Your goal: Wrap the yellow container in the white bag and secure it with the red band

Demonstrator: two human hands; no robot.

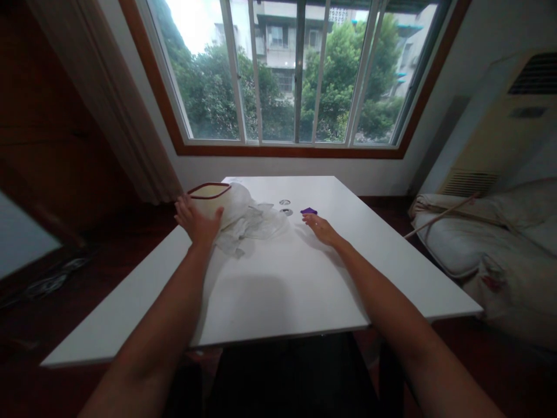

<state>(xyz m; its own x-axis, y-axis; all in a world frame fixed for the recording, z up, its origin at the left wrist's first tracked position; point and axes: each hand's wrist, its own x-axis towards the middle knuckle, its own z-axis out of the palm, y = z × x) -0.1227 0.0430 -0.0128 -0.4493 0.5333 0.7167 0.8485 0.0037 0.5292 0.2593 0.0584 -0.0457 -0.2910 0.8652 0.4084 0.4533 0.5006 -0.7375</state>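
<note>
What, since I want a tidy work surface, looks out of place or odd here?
The translucent plastic lies crumpled on the white table, right of the red-rimmed container at the left hand; its loose, uneven spread looks untidy. I see no clear spill or damage.

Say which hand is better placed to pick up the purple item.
Probably the right hand: it is right by the purple item, while the left hand is spread against the red-rimmed container, farther to the left.

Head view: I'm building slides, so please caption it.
Left hand on a red-rimmed container beside crumpled plastic, right hand by a small purple object, over a white table.
</note>
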